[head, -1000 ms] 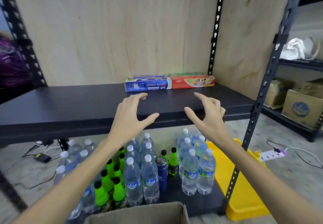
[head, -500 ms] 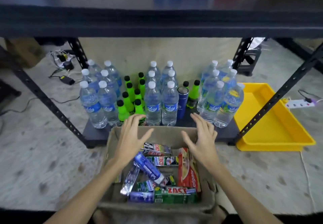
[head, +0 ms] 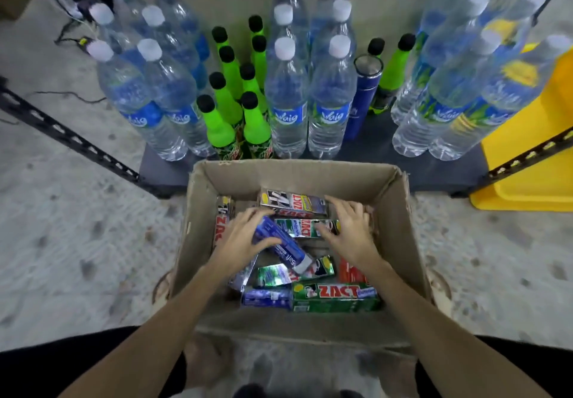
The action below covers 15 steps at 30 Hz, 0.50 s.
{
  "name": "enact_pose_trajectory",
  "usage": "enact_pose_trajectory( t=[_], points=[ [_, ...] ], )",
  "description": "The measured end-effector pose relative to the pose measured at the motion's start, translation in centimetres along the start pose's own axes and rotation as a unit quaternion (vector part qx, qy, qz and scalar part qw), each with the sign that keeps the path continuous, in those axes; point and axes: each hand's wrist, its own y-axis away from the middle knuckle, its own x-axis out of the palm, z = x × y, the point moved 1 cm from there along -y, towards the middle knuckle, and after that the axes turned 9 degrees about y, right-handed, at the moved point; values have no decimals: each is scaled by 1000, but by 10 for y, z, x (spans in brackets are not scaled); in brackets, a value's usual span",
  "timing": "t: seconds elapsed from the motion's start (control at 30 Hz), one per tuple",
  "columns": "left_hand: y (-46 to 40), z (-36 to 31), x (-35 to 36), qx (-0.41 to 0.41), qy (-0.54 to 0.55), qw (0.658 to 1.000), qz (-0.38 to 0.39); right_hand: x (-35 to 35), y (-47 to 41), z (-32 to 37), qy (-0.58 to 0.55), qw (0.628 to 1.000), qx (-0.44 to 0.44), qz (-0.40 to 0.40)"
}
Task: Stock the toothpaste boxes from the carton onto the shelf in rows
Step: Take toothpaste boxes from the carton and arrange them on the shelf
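Water bottles (head: pixel 285 96), green bottles (head: pixel 221 118), blue flask (head: pixel 362 96), prob. yellow tray (head: pixel 533 162).
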Motion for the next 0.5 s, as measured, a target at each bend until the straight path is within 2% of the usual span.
enact_pose_trajectory(
  t=[0.27,0.4,0.5],
  points=[
    [-23,37,24,89,-91,990,56,46,-31,0,15,996,-27,88],
    [-29,47,31,117,-121,980,107,59,-31,-1,26,995,-16,91],
    [-34,50,33,129,-131,977,104,64,-33,-2,22,997,-6,73]
  ],
)
